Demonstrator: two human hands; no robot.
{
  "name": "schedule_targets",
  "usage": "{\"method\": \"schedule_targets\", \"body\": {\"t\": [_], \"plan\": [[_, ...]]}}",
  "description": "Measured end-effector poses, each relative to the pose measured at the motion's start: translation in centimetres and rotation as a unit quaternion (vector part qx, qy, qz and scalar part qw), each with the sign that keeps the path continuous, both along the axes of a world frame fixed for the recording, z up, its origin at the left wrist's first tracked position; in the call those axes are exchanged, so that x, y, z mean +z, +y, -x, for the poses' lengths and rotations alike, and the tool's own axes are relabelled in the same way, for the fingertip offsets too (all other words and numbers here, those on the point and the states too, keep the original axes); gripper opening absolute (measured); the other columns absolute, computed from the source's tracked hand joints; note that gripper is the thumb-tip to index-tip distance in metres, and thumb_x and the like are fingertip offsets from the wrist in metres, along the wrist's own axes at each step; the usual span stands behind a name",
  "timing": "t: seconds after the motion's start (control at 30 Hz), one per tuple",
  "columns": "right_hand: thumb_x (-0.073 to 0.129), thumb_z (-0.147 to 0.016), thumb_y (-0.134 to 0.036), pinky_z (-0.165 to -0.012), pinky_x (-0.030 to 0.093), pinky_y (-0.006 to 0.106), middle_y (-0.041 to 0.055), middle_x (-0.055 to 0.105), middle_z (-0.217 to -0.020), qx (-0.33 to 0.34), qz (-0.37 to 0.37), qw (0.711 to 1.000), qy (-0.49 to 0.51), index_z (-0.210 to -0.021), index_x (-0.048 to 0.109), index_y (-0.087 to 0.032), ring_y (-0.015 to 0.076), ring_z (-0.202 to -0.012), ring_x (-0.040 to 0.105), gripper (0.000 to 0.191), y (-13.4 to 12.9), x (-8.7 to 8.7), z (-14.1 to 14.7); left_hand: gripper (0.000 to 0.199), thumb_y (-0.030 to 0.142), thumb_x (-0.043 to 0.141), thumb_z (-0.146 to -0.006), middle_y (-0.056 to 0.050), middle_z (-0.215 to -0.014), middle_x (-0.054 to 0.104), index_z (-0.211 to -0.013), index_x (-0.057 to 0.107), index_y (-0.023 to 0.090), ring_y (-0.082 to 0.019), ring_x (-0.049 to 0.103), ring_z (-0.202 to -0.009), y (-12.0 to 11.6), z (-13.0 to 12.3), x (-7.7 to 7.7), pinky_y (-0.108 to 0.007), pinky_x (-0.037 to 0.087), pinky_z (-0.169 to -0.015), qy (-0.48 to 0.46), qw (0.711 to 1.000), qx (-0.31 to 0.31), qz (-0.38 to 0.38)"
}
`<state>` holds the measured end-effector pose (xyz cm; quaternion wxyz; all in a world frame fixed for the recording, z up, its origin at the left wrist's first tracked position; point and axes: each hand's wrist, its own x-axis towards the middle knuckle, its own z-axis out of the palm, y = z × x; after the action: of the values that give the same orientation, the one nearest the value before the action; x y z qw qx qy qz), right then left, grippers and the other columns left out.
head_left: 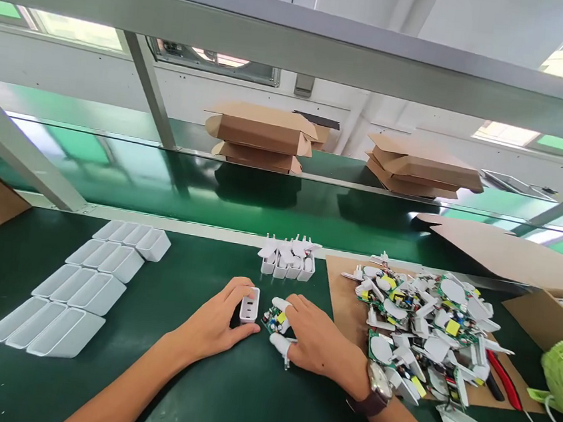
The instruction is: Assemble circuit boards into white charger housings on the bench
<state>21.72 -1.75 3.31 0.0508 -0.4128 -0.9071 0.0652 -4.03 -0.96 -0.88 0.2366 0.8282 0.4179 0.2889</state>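
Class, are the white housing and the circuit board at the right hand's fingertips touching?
Apart: the head view shows a strip of green tabletop between the white housing and circuit board.

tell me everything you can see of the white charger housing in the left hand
The white charger housing is a rounded rectangular shell, seemingly smooth plastic. Its face with dark port slots is turned toward the camera, its long side running away from the person. The left hand holds it over the green tabletop; whether it rests there is unclear.
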Motion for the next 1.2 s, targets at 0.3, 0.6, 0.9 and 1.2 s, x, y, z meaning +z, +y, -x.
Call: {"method": "schedule_targets", "body": {"t": [0.3, 0.6, 0.9, 1.2], "plan": [[0.061, -0.080, -0.005, -0.097, 0.056, 0.050, 0.0155, 0.067, -0.118, 0.039, 0.048, 0.994, 0.085, -0.107, 0.061, -0.016, 0.0325, -0.117, 0.060, 0.029, 0.0, -1.3, -2.3, 0.078, 0.021, 0.067, -0.089, -0.014, -0.150, 0.050, -0.156, 0.028, 0.028, -0.028, 0.055, -0.137, -0.1, 0.6, 1.0, -0.046, 0.050, -0.115, -0.025, 0.997, -0.028, 0.062], [0.057, -0.080, -0.004, -0.089, 0.060, 0.047, 0.0142, 0.062, -0.118, -0.007, -0.031, 0.972, 0.233, -0.127, 0.053, -0.018, 0.0288, -0.107, 0.061, 0.049, 0.6, -1.4, -1.6, 0.089, 0.040, 0.086, -0.076, -0.010, -0.135, 0.058, -0.150, 0.038, 0.032, -0.021, 0.067, -0.095, 0.2, 0.1, -0.1, -0.039, 0.061, -0.083, -0.004, 0.993, 0.106, 0.059], [0.059, -0.090, -0.011, -0.096, 0.061, 0.044, 0.0142, 0.060, -0.128, 0.008, -0.084, 0.923, 0.375, -0.148, 0.037, -0.023, 0.0268, -0.119, 0.062, 0.063, -0.5, -0.2, 0.1, 0.052, 0.035, 0.075, -0.088, -0.009, -0.121, 0.069, -0.135, 0.053, 0.027, -0.026, 0.067, -0.110, -0.2, -1.5, 0.2, -0.044, 0.059, -0.094, -0.036, 0.998, 0.047, -0.006], [0.053, -0.089, -0.005, -0.102, 0.059, 0.056, 0.0209, 0.065, -0.129, 0.071, -0.203, 0.940, 0.265, -0.149, 0.042, -0.011, 0.0337, -0.129, 0.059, 0.061, -1.0, -1.0, 0.5, 0.058, 0.026, 0.062, -0.096, -0.011, -0.137, 0.062, -0.149, 0.038, 0.030, -0.028, 0.063, -0.126, -0.4, -1.2, -0.1, -0.050, 0.054, -0.106, -0.042, 0.997, 0.043, -0.047]]}}
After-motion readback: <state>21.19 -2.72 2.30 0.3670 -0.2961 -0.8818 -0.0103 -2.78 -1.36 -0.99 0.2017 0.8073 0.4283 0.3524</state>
